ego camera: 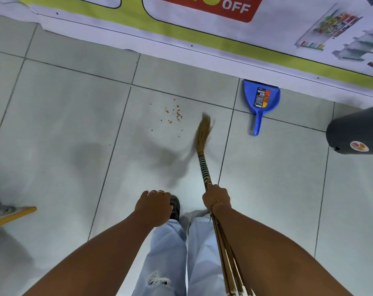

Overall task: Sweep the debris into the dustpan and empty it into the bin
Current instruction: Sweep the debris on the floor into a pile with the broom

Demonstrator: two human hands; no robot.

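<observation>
Head view: right hand [216, 198] closed around the striped handle of a straw broom [203, 136], its blurred bristle tip just right of orange debris [174, 114] scattered on the grey tiled floor [64, 124]; left hand [154, 207] empty, fingers curled downward, 2 rings visible. Blue dustpan [260, 99] lies flat against the wall base, handle toward the person, well apart from the crumbs; dark bin [356, 133] at right edge.
</observation>
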